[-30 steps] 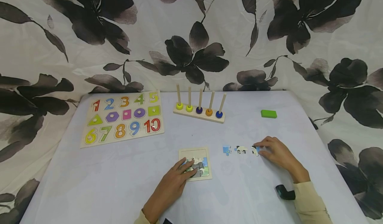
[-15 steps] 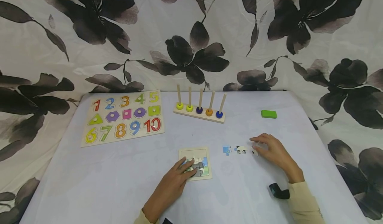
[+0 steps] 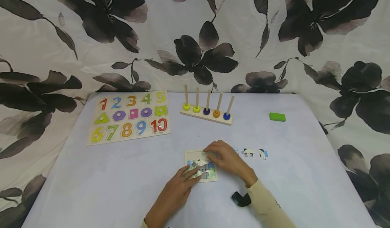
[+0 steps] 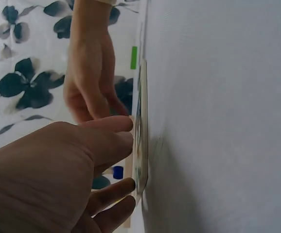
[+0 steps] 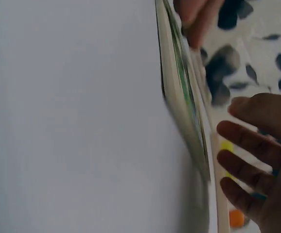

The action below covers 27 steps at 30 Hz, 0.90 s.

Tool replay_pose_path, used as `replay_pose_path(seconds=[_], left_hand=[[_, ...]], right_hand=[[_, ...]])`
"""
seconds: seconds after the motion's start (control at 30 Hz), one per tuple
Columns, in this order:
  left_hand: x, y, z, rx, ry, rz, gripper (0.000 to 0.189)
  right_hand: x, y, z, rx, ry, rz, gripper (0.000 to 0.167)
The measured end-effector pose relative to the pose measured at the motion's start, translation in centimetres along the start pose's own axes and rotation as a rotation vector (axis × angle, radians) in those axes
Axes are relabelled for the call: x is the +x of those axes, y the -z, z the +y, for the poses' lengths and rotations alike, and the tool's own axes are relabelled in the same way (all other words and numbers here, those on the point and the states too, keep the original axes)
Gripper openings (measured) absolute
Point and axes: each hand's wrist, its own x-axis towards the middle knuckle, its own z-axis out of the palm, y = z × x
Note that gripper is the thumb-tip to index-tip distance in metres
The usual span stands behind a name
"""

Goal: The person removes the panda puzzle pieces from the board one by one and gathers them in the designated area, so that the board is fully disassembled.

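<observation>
Backdrop cloth, white with dark flowers: fills the upper frame and bounds the bench at the back.
Bench, white-covered: right edge slants down the frame's right; most room for moving lies lower left and far right.
Number board, flat pale wood, coloured numerals and shapes: upper left, well apart from the work.
Left hand: lower centre, fingers spread wide and resting on the puzzle. Best used as a light, flat steadying press.
Right hand: at the tray's upper right, fingers apart and loosely bent, no piece seen between them (contact with the tray cannot be told). A low, gentle approach should avoid jogging fitted pieces.
Peg stacker, pale wooden base with five ringed pegs: upper centre, behind the tray.
Puzzle tray, square pale wood, panda picture partly fitted: lower centre, upper strip bare.
Block, green, rectangular: upper right.
Loose panda pieces, black, white and blue: right of the tray, one partly hidden.
</observation>
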Motion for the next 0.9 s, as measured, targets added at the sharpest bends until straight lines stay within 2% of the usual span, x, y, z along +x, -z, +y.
replay_pose_path(seconds=[0.23, 0.4, 0.9], left_hand=[[-0.7, 0.2, 0.7, 0.013, -0.028, -0.004, 0.034], [-0.8, 0.1, 0.9, 0.002, -0.021, -0.023, 0.031], [-0.8, -0.3, 1.0, -0.014, -0.016, 0.028, 0.032]], right_hand=[[1.4, -2.4, -1.8, -0.075, 0.037, -0.094, 0.019], [1.5, -2.8, -2.4, -0.108, 0.038, -0.100, 0.016], [1.3, -3.0, -2.6, -0.072, 0.007, -0.094, 0.016]])
